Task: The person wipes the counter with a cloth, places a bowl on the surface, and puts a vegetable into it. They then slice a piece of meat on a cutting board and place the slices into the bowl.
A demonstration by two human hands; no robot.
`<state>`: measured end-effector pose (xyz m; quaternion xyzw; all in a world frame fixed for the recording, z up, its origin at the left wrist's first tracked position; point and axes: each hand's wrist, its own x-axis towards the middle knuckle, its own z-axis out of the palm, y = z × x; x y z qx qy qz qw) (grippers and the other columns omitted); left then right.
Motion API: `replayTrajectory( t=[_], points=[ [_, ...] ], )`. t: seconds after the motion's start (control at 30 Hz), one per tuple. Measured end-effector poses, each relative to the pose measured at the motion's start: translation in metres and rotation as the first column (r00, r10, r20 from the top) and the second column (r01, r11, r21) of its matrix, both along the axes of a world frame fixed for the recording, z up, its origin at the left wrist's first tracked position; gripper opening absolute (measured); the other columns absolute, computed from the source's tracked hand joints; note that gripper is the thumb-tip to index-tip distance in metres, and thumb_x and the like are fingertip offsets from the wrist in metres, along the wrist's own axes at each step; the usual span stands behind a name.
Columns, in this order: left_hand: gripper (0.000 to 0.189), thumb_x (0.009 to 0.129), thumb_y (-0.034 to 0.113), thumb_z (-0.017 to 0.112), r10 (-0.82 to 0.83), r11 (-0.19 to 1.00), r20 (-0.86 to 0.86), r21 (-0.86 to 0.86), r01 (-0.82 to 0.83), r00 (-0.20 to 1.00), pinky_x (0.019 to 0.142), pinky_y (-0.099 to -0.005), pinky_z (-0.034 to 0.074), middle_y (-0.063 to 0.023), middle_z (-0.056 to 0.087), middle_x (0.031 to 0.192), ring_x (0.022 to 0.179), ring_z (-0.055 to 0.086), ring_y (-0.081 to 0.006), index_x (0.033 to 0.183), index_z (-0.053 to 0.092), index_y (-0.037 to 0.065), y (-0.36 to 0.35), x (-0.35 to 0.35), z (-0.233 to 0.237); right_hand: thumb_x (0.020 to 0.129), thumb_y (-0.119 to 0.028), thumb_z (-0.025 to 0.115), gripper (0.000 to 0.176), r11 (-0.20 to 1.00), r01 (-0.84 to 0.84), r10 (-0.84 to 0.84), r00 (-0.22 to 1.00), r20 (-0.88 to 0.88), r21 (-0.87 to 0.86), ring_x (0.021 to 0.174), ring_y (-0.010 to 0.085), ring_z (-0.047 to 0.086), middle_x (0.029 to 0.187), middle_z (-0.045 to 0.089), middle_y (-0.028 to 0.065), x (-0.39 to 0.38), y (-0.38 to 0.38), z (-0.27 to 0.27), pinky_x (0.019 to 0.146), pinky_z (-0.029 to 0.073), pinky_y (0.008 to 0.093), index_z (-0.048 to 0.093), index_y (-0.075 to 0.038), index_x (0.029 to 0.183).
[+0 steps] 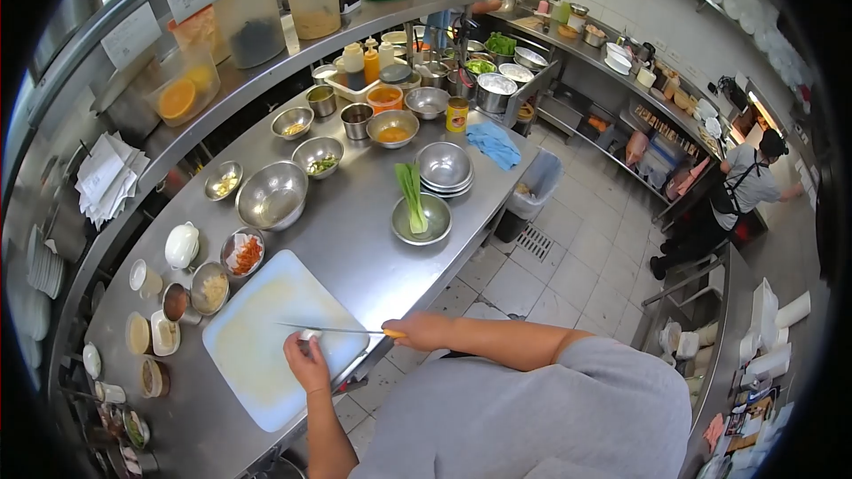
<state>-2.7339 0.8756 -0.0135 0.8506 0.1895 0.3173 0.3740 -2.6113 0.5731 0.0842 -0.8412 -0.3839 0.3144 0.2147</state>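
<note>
My right hand (424, 331) is closed around the yellow handle of a kitchen knife (342, 330). The blade points left over the white cutting board (275, 328) and lies against a small white piece of food (309, 334), whose kind I cannot make out. Curled fingers of my left hand (307, 364) hold that piece near the board's right edge. Beyond the board stand a metal bowl of chopped orange-red food (242, 253) and a bowl of pale chopped food (211, 289).
Farther along the steel table (346, 222), a green stalk (411, 195) leans in a metal bowl (437, 232). Stacked bowls (445, 167), a yellow can (456, 115) and a blue cloth (493, 144) stand beyond. A person (753, 182) is at the far right, beside a counter.
</note>
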Motion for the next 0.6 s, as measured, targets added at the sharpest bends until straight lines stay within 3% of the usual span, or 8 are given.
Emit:
replayTrajectory(
  t=[0.17, 0.3, 0.4, 0.43, 0.5, 0.53, 0.6],
  points=[
    [0.021, 0.101, 0.011, 0.072, 0.020, 1.000, -0.004, 0.002, -0.020, 1.000, 0.079, -0.0376, 0.056, -0.0162, 0.062, 0.124, 0.103, 0.064, -0.0305, 0.119, 0.065, 0.003, 0.003, 0.004, -0.004, 0.107, -0.035, 0.064, 0.045, 0.998, -0.033, 0.030, 0.998, -0.051, -0.047, 0.108, 0.0459, 0.071, 0.114, 0.074, 0.0252, 0.009, 0.000, 0.009, 0.093, 0.054, 0.0558, 0.053, -0.016, 0.147],
    [0.021, 0.101, 0.011, 0.072, 0.069, 0.997, 0.000, 0.046, -0.069, 0.998, 0.078, -0.0371, 0.057, -0.0150, 0.063, 0.120, 0.099, 0.065, -0.0286, 0.119, 0.067, 0.001, 0.001, 0.007, -0.002, 0.107, -0.034, 0.064, 0.043, 0.997, -0.080, 0.080, 0.996, -0.043, 0.012, 0.108, 0.0454, 0.071, 0.114, 0.074, 0.0249, 0.023, -0.003, -0.003, 0.093, 0.054, 0.0557, 0.054, -0.016, 0.144],
    [0.019, 0.100, 0.009, 0.073, 0.095, 0.995, -0.011, -0.014, -0.095, 0.995, 0.080, -0.0382, 0.056, -0.0159, 0.064, 0.118, 0.101, 0.066, -0.0306, 0.116, 0.069, 0.000, 0.001, 0.005, -0.002, 0.107, -0.035, 0.063, 0.050, 0.988, -0.135, 0.130, 0.989, -0.070, -0.071, 0.108, 0.0447, 0.071, 0.114, 0.074, 0.0242, 0.032, -0.007, -0.001, 0.093, 0.055, 0.0559, 0.050, -0.020, 0.154],
    [0.018, 0.099, 0.008, 0.073, 0.091, 0.995, 0.000, -0.041, -0.091, 0.996, 0.082, -0.0394, 0.056, -0.0166, 0.065, 0.117, 0.102, 0.066, -0.0327, 0.115, 0.070, 0.001, 0.003, 0.004, -0.003, 0.108, -0.035, 0.062, 0.055, 0.995, -0.085, 0.085, 0.996, -0.004, -0.050, 0.107, 0.0442, 0.071, 0.114, 0.074, 0.0239, 0.032, -0.011, 0.005, 0.093, 0.055, 0.0560, 0.046, -0.025, 0.159],
    [0.018, 0.098, 0.007, 0.072, 0.087, 0.986, 0.052, 0.138, -0.093, 0.995, 0.087, -0.0419, 0.056, -0.0185, 0.066, 0.115, 0.104, 0.067, -0.0363, 0.115, 0.071, 0.000, 0.013, 0.006, -0.015, 0.108, -0.034, 0.060, 0.063, 0.995, -0.030, 0.034, 0.998, 0.046, -0.095, 0.104, 0.0432, 0.071, 0.112, 0.074, 0.0235, 0.034, -0.009, 0.025, 0.092, 0.056, 0.0557, 0.037, -0.033, 0.167],
    [0.019, 0.098, 0.007, 0.072, 0.084, 0.989, 0.027, 0.117, -0.087, 0.996, 0.090, -0.0438, 0.056, -0.0200, 0.066, 0.118, 0.105, 0.067, -0.0394, 0.115, 0.071, 0.000, 0.009, 0.006, -0.003, 0.109, -0.033, 0.058, 0.066, 0.985, -0.021, 0.027, 0.999, 0.035, -0.170, 0.102, 0.0427, 0.071, 0.112, 0.074, 0.0234, 0.034, -0.007, 0.031, 0.091, 0.056, 0.0554, 0.032, -0.037, 0.169],
    [0.018, 0.099, 0.010, 0.072, 0.082, 0.996, -0.001, 0.017, -0.082, 0.997, 0.090, -0.0428, 0.057, -0.0188, 0.066, 0.119, 0.106, 0.067, -0.0379, 0.115, 0.069, 0.001, 0.005, 0.005, 0.006, 0.110, -0.029, 0.056, 0.063, 0.999, -0.027, 0.023, 0.992, 0.126, 0.035, 0.100, 0.0422, 0.071, 0.111, 0.073, 0.0228, 0.032, -0.021, 0.004, 0.089, 0.056, 0.0541, 0.034, -0.039, 0.168]
  ],
)
